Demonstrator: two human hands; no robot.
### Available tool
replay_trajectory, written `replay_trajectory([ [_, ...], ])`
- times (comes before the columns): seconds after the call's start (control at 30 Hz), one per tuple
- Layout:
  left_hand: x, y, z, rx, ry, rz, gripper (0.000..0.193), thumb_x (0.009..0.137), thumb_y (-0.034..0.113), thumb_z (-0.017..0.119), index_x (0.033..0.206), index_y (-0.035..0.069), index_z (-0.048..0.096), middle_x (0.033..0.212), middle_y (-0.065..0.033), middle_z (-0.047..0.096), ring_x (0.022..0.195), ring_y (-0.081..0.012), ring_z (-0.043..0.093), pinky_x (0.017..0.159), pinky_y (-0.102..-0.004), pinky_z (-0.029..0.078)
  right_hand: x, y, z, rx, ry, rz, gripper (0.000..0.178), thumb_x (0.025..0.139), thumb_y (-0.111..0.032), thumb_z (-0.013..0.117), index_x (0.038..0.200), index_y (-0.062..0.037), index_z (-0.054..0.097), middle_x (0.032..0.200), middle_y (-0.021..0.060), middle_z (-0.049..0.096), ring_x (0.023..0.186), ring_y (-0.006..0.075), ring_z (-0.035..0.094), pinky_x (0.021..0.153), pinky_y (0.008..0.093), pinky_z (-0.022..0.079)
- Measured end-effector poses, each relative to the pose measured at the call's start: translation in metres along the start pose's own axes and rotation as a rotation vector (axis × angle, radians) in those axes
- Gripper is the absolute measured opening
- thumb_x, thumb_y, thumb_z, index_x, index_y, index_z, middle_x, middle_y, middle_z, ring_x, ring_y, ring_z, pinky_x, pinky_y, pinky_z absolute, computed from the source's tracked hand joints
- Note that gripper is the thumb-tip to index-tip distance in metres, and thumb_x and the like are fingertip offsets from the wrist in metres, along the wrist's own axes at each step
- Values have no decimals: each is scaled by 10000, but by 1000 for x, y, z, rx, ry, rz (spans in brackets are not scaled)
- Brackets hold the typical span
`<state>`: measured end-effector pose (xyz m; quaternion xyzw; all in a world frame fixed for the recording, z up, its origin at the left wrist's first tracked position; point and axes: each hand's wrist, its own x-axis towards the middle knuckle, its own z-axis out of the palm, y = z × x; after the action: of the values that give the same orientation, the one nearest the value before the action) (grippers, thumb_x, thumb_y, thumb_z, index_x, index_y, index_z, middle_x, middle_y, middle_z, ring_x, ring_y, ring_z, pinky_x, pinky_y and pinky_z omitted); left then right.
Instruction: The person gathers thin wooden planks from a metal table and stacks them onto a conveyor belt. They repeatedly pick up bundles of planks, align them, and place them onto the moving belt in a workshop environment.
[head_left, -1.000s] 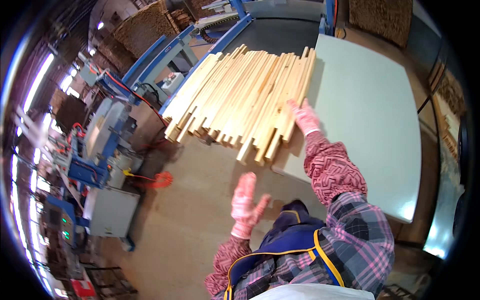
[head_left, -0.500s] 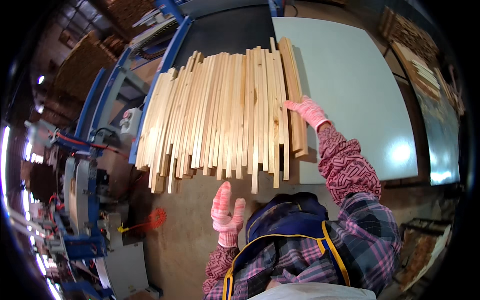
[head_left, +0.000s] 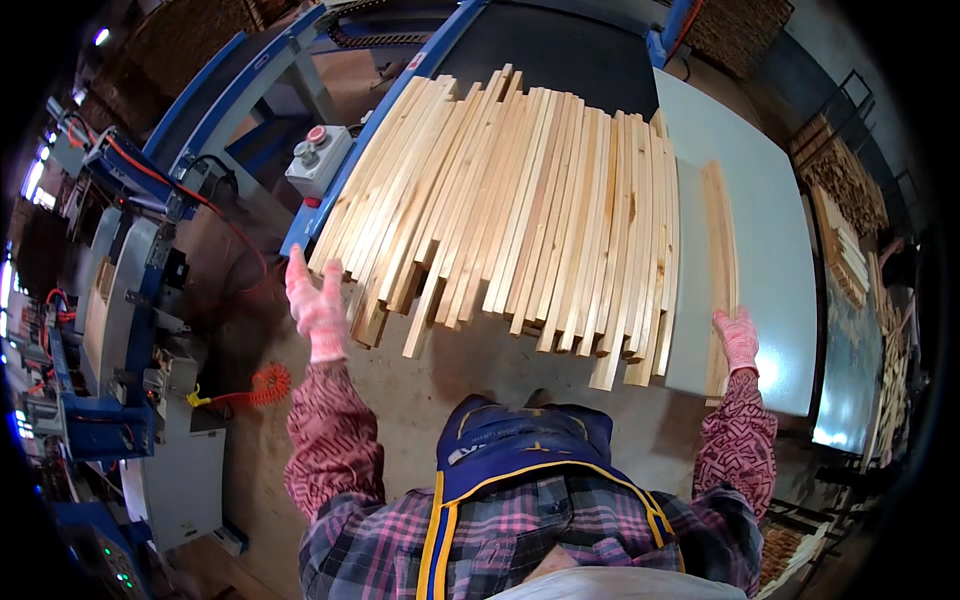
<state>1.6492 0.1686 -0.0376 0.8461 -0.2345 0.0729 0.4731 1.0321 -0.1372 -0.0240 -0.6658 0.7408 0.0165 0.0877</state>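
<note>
A broad layer of pale wooden strips [head_left: 520, 200] lies side by side, their near ends uneven and jutting past the support. My left hand [head_left: 318, 312], in a pink-and-white glove, is open by the near left corner of the layer, thumb and fingers apart. It is close to the strip ends; whether it touches them I cannot tell. Over on the right, a separate wooden strip [head_left: 718, 240], perhaps a pair together, lies lengthwise on the pale grey tabletop [head_left: 775, 240]. My gloved right hand [head_left: 738, 342] is closed on its right edge near the near end, fingers partly hidden.
A blue machine rail [head_left: 400, 90] runs along the layer's left side, carrying a grey control box [head_left: 318, 165] with a red button. Beyond lies a black belt [head_left: 560, 50]. Machinery with a coiled red hose [head_left: 270, 383] stands left. Wood stacks [head_left: 840, 185] stand far right.
My right hand has moved right with the strip, leaving a gap beside the layer. My left hand has swung left to the layer's near left corner. The view has turned too.
</note>
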Motion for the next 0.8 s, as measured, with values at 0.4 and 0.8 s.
replay_trajectory([
  [0.4,127,147,89,157,-51,864,652,917,474,635,1462,151,478,1480,-170,482,1380,-393,418,1127,-475,351,-2,-4,4,-17,65,45,724,797,-556,660,1253,2,593,1205,309,623,1154,469,571,976,500,461],
  [0.8,100,122,182,493,-810,692,786,879,620,561,1479,129,432,1543,-200,396,1448,-372,324,1201,-483,205,0,-12,4,120,128,46,661,808,-549,663,1181,-4,632,1151,280,653,1104,462,592,940,515,477],
])
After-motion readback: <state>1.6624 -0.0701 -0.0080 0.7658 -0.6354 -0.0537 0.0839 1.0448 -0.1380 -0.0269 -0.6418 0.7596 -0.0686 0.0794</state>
